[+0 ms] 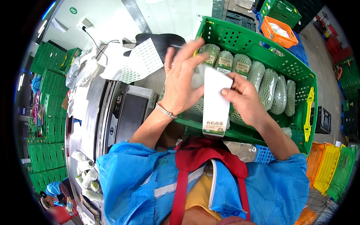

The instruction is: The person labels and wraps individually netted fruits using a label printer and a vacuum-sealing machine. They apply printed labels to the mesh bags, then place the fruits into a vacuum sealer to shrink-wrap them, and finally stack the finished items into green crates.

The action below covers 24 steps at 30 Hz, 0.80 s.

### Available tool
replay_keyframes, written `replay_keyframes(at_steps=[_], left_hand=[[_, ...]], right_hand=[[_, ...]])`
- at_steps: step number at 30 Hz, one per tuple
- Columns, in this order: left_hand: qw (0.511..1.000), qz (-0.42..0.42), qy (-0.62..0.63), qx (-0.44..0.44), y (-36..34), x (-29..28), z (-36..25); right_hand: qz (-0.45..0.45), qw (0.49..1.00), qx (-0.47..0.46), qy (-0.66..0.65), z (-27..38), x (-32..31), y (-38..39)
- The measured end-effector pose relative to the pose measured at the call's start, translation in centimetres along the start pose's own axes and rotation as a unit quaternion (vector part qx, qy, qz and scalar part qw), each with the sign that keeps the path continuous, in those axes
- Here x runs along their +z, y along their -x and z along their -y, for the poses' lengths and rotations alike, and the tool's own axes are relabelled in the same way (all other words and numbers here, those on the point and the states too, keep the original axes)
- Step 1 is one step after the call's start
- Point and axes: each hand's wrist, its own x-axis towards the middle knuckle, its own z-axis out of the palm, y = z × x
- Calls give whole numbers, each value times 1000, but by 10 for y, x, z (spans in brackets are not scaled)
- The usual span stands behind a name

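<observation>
My right hand (245, 98) pinches a long white strip of paper labels (216, 99) between thumb and fingers. The strip hangs down toward my chest, and its lower end carries printing with a green edge. Beside it, my left hand (180, 80) is raised with fingers spread, the fingertips smeared by motion and the thumb close to the strip's left edge. Both hands are over a green plastic crate (240, 34). Inside lies a row of long green vegetables in white foam nets (268, 88); several at the left bear paper labels (225, 62). My hands hide some of the crate's contents.
To the left stands a bench with a dark-topped machine (131, 116) and a sheet of small labels (144, 60). More netted vegetables (89, 176) lie at the bench's near end. Green crates (52, 120) are stacked far left, where another person (56, 193) is. An orange crate (277, 32) is beyond.
</observation>
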Motion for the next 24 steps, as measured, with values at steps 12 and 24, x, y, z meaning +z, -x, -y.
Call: replay_keyframes(at_steps=[12, 24], left_hand=[[956, 136, 258, -40, 7, 13, -4], [960, 115, 240, -89, 19, -9, 5]], right_hand=[[-52, 994, -54, 81, 7, -6, 27], [-280, 938, -133, 155, 55, -117, 13]])
